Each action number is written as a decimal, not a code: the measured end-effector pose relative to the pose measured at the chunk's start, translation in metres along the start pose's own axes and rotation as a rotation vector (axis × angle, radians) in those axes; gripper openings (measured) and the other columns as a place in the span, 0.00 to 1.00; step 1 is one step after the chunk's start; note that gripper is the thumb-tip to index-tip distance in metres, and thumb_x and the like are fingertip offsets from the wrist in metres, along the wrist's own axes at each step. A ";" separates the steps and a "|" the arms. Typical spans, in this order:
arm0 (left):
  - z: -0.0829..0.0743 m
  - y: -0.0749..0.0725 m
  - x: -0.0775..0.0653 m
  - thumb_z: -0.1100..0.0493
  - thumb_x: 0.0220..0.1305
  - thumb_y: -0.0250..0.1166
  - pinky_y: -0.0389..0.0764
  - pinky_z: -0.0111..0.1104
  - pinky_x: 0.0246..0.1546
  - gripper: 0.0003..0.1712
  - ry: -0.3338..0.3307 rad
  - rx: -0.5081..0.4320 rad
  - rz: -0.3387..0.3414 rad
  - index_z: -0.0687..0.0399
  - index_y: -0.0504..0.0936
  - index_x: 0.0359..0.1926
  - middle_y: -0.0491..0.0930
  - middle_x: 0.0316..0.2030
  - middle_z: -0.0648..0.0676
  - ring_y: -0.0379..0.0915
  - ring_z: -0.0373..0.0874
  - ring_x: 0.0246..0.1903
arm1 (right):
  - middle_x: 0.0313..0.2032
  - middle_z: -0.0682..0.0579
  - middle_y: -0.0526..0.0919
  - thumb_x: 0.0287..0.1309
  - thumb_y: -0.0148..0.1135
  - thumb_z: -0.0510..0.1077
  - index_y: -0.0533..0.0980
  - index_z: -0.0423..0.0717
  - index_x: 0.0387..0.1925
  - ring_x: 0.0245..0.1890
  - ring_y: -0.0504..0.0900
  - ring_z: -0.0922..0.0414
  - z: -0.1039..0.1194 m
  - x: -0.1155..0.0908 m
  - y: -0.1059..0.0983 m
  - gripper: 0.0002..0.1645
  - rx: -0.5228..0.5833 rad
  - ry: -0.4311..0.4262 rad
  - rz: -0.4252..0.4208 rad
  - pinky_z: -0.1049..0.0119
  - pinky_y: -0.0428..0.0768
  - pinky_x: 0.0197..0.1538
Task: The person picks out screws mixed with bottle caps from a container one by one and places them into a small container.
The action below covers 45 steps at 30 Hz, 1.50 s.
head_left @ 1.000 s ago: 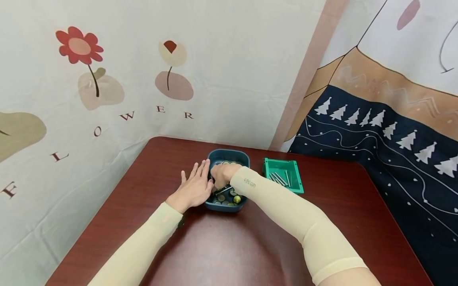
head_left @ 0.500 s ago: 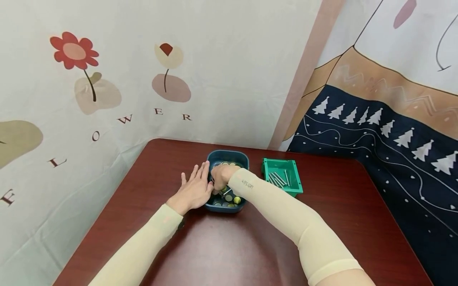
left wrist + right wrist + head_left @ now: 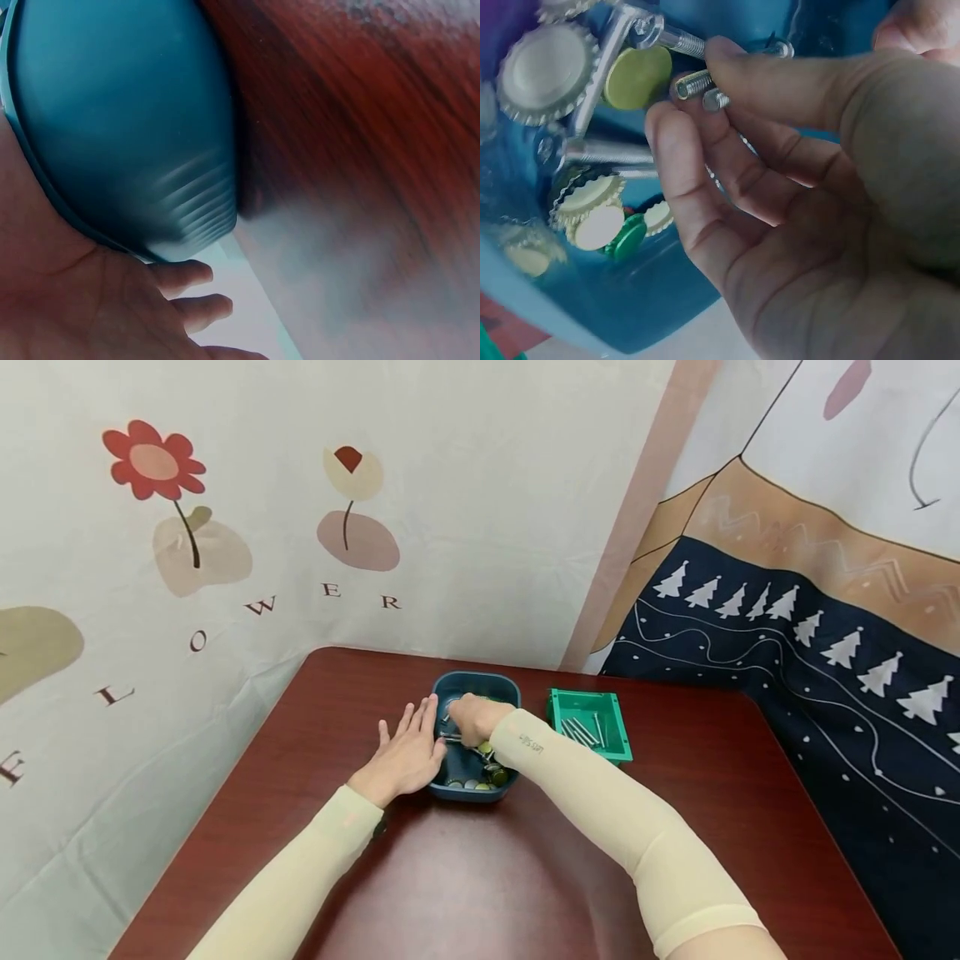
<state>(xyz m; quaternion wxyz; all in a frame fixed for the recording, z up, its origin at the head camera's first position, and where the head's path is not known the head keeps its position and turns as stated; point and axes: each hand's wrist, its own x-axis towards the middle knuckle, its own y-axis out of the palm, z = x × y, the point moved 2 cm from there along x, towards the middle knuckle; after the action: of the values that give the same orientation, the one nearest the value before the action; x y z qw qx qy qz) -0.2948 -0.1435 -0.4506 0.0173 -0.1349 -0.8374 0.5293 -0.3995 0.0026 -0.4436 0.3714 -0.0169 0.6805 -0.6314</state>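
Resting against dark-blue rounded plastic bin (image 3: 468, 795), centre frame: left hand (image 3: 403, 757), fingers straight. Right hand (image 3: 477, 720) shifted up-frame inside bin, fingers pinching silver threaded metal bolts (image 3: 694, 85); round metal caps (image 3: 498, 775) bunched rightward, bolts apparently more reachable.

Blue bin (image 3: 461, 765), green tray (image 3: 617, 729), reddish-brown table (image 3: 465, 885)
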 end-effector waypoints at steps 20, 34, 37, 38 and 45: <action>-0.001 0.000 0.001 0.43 0.92 0.48 0.35 0.82 0.88 0.51 -0.019 0.014 0.021 0.55 0.33 0.97 0.41 0.97 0.64 0.34 0.69 0.97 | 0.38 0.49 0.96 0.72 0.78 0.36 0.95 0.43 0.41 0.34 0.89 0.55 -0.029 -0.048 -0.005 0.03 0.184 -0.153 -0.290 0.60 0.93 0.44; -0.001 0.006 0.000 0.45 0.92 0.49 0.38 0.82 0.88 0.51 -0.006 0.006 0.007 0.55 0.34 0.98 0.42 0.97 0.64 0.35 0.68 0.97 | 0.45 0.45 0.98 0.75 0.76 0.35 0.95 0.40 0.49 0.40 0.93 0.56 -0.033 -0.091 -0.005 0.07 0.315 -0.225 -0.398 0.58 0.95 0.52; 0.000 0.007 -0.001 0.45 0.91 0.50 0.38 0.82 0.88 0.51 -0.002 0.001 0.000 0.56 0.35 0.97 0.42 0.97 0.64 0.36 0.69 0.96 | 0.47 0.45 0.98 0.78 0.73 0.35 0.95 0.40 0.53 0.42 0.94 0.55 -0.036 -0.097 -0.005 0.10 0.343 -0.232 -0.391 0.57 0.95 0.55; 0.000 0.007 0.000 0.45 0.91 0.50 0.38 0.82 0.87 0.51 -0.001 0.005 -0.001 0.56 0.35 0.97 0.42 0.97 0.64 0.36 0.69 0.96 | 0.48 0.45 0.98 0.79 0.72 0.35 0.94 0.40 0.54 0.43 0.94 0.56 -0.038 -0.099 -0.006 0.11 0.347 -0.233 -0.389 0.57 0.95 0.56; 0.002 0.003 0.002 0.46 0.91 0.49 0.39 0.83 0.87 0.50 0.010 0.020 -0.019 0.56 0.36 0.97 0.43 0.97 0.65 0.36 0.68 0.96 | 0.50 0.46 0.97 0.81 0.69 0.37 0.93 0.40 0.55 0.42 0.91 0.56 -0.049 -0.111 -0.013 0.12 0.391 -0.191 -0.385 0.57 0.93 0.56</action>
<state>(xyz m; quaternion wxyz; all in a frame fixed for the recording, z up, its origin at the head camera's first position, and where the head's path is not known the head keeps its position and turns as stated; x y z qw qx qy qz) -0.2961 -0.1433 -0.4545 0.0280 -0.1296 -0.8332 0.5369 -0.3511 0.0962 -0.3820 0.3032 -0.1332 0.4919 -0.8052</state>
